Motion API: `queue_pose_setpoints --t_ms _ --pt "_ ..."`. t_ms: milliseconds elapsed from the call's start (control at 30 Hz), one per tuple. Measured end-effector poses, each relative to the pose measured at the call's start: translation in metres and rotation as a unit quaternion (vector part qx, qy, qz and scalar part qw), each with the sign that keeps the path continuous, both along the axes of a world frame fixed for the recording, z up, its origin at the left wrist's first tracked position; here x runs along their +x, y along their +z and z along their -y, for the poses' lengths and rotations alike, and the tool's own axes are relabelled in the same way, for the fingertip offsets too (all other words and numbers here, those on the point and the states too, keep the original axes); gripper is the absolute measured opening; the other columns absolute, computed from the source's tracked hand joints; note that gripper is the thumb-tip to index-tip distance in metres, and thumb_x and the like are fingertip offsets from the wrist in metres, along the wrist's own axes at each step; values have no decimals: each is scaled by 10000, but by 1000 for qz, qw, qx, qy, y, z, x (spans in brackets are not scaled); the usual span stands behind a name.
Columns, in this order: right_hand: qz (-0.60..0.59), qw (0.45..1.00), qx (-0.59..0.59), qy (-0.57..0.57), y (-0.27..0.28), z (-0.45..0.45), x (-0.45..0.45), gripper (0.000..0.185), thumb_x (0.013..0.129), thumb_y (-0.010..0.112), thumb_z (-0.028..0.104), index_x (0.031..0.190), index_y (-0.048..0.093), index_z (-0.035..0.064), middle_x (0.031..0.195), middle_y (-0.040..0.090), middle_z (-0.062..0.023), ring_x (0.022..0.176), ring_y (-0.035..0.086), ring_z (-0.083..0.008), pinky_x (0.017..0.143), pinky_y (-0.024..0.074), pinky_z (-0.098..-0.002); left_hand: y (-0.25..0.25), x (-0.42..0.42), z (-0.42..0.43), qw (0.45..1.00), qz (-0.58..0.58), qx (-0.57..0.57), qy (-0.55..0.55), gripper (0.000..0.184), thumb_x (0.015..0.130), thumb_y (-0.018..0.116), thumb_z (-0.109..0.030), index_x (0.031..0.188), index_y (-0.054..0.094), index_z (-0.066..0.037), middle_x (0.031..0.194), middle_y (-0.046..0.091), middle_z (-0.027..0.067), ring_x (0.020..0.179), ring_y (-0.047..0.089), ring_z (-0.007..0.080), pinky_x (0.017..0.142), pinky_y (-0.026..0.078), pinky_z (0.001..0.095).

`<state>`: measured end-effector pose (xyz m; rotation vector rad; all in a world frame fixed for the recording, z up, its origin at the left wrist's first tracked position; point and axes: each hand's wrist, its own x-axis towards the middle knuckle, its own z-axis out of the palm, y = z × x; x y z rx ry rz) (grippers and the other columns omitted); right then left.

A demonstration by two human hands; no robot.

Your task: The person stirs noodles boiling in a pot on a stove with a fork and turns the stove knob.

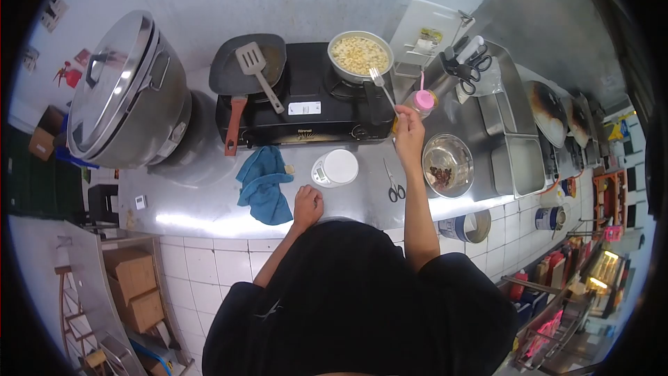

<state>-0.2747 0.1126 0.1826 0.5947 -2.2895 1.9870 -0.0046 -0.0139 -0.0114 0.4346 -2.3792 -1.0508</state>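
Observation:
A fork (385, 90) is in my right hand (409, 129), which grips its handle. Its tines are over the front right rim of a pot (337, 67) holding pale, chopped pieces. The pot sits on the right burner of a black two-burner gas stove (306, 87). My left hand (308, 205) rests on the steel counter, fingers curled in and nothing seen in them. Just beyond it lies a white kitchen scale (335, 168), and to its left a crumpled blue cloth (264, 182). Scissors (394, 182) lie left of my right forearm.
A grey pan (229, 73) with a slotted spatula (252, 60) across it occupies the left burner. A big lidded steel pot (129, 97) stands far left. To the right are a steel bowl (456, 160) with dark pieces, a pink-capped bottle (422, 102) and steel trays (522, 167).

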Motion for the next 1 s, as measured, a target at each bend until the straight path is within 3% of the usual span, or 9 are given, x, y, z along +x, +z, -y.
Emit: queue_pose_setpoints --t_ms 67,133,200,300,367,567,800,867,1000 --pt "52 998 -6 42 10 -7 7 230 1072 495 196 1123 667 52 708 460 66 631 406 -31 557 329 -223 1 -5 1 1000 -6 -12 -1 35 749 597 -17 777 591 -38 832 550 144 842 544 364 742 448 466" --pt "-3 997 -36 66 9 -10 12 243 1086 498 243 1129 662 69 735 469 73 665 430 -25 587 359 -216 -2 -3 0 1000 -22 -20 -10 25 747 596 -23 768 585 -28 826 546 158 831 536 379 731 435 476" --pt "75 988 -89 100 -1 -14 14 256 1086 500 271 1133 662 78 734 497 63 664 450 -32 594 378 -206 -16 -4 -2 998 -46 -31 -9 21 750 588 -32 763 575 -21 821 540 172 809 519 393 715 412 489" --pt "171 965 -155 128 3 -21 19 168 1021 583 208 1145 651 117 812 592 66 601 449 -17 497 343 -190 -17 -3 -2 999 -18 -16 -31 8 758 570 -32 766 569 -32 814 531 162 822 512 389 747 409 488" --pt "162 966 -154 130 36 -32 34 184 1015 584 219 1109 652 77 832 631 30 707 530 -40 593 418 -210 -19 -1 2 999 -4 -31 -45 28 769 562 -33 785 585 -24 844 535 175 858 509 393 786 403 491" --pt "123 962 -183 163 61 -61 50 197 1049 540 229 1081 637 61 938 648 6 819 561 -57 703 437 -222 -21 -1 3 999 14 -21 -45 66 800 563 -49 797 604 3 873 559 189 897 520 404 831 414 503" --pt "109 964 -195 143 60 -67 48 196 1058 529 225 1003 612 57 947 643 -4 917 588 -91 841 451 -262 -18 0 3 999 14 -22 -45 73 812 568 -59 798 606 2 866 564 184 888 529 396 833 420 505" --pt "49 969 -198 144 53 -63 42 192 1066 534 270 1012 622 107 949 659 35 714 472 -24 606 375 -208 -19 0 4 999 16 -21 -45 71 812 572 -62 793 600 1 867 562 187 886 528 398 825 418 508" --pt "32 977 -177 116 43 -52 36 213 1060 547 289 1006 637 104 926 678 33 715 490 -29 606 394 -216 -31 0 4 999 8 -31 -34 53 805 579 -51 782 583 -3 863 552 201 877 519 413 797 412 515"
